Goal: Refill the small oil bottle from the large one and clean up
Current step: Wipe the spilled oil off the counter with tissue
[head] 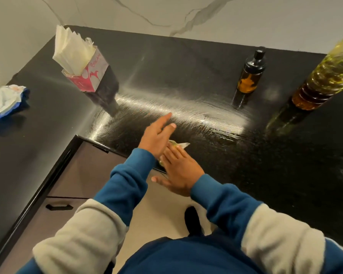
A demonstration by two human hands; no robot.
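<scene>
Both hands, left hand (156, 138) and right hand (179, 172), spread flat, apparently rubbing an oily tissue (177, 145); greasy palms risk smearing the table (186, 80) again.

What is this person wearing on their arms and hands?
Both arms wear long sleeves: blue at the cuff and forearm, with a broad pale grey band higher up. The left hand and right hand are bare, with no gloves, rings or watch showing.
</scene>
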